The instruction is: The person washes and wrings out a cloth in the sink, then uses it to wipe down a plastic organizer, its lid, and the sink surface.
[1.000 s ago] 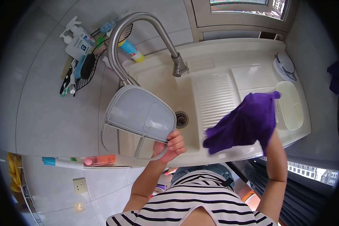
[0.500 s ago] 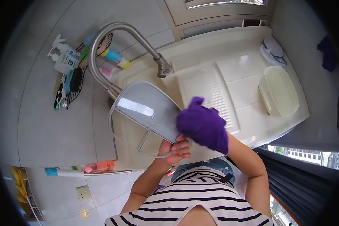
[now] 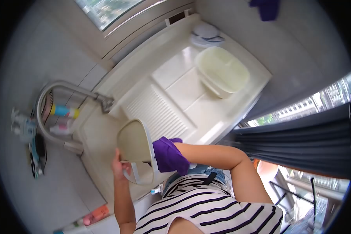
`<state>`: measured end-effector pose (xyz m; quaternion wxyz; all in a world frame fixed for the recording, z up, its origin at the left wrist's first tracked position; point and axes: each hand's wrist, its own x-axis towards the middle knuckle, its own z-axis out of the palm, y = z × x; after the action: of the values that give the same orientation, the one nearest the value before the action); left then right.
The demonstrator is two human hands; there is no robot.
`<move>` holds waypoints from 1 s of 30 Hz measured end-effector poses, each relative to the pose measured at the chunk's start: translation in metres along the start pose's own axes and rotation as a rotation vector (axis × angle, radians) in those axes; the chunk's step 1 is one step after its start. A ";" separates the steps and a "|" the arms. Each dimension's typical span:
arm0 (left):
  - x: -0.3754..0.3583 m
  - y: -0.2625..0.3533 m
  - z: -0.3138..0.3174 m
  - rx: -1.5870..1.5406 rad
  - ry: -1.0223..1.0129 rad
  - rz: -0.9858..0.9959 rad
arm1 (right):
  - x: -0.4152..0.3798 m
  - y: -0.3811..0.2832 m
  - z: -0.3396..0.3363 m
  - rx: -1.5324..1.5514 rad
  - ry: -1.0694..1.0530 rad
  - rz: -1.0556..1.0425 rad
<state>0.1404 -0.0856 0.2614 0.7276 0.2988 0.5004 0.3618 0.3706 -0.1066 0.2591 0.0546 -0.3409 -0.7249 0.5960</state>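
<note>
My left hand [image 3: 121, 165] grips the lower left edge of a light plastic lid-like piece [image 3: 134, 140]. It has a pale rim and a translucent panel over its upper part; the lower part is an open gap crossed by a short bar. The piece is tilted above the sink basin. A purple cloth [image 3: 169, 156], shaped like a glove or wrap, covers my right hand up to the wrist. That hand is at the right rim of the piece, partly behind it, and its fingers are hidden.
A curved metal faucet [image 3: 46, 113] rises at the left, near bottles, tubes and brushes on the wall. A ribbed washboard [image 3: 156, 111] is moulded into the counter. Farther right stand a pale yellow basin [image 3: 226, 72] and a white domed item [image 3: 206, 35]. A dark curtain [image 3: 292, 136] hangs right.
The view has swung to the right. The plastic piece has turned more upright, my left hand is now at its left edge, and the purple-covered hand has moved from its front to its right rim.
</note>
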 end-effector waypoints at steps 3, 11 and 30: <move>0.022 0.015 0.034 -0.025 -0.060 0.076 | -0.079 -0.034 -0.024 -0.376 0.163 0.169; 0.082 0.013 0.234 -0.068 -0.348 -0.037 | -0.159 0.067 0.000 0.014 0.943 0.116; 0.173 -0.036 0.317 -0.176 -0.364 -0.255 | -0.272 0.147 -0.055 -0.214 1.327 0.068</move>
<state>0.4892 0.0140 0.2461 0.8688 0.2290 0.3612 0.2495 0.6677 -0.2053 0.2311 0.4357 -0.6611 -0.5816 0.1865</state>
